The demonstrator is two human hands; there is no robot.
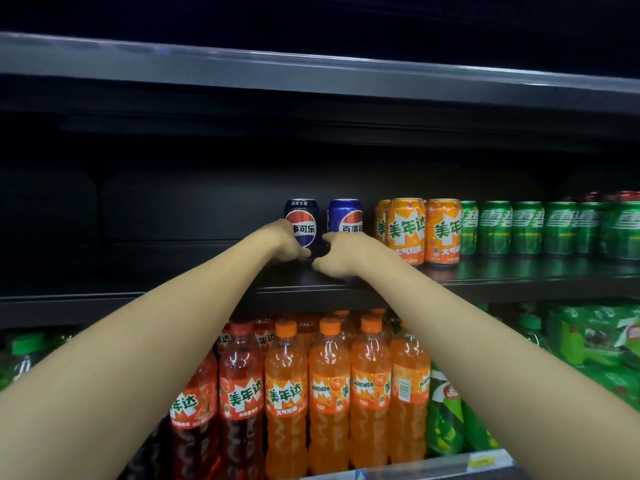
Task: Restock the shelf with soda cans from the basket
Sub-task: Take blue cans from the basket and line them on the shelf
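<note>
Fingers of left hand (289,242) wrap the dark Pepsi can (302,223), upright on the shelf (485,277); right hand (341,254) curls round the blue Pepsi can (345,216) just right of it. Orange cans (417,230) close on the right, green cans (540,226) beyond. Open shelf room lies left. Basket not in view.

The left hand (284,242) covers the dark can's (302,221) lower left, and the right hand (341,252) hides the blue can's (345,216) base; at right frame edge the red cans (620,196) blur behind cut-off green cans (623,228)
</note>
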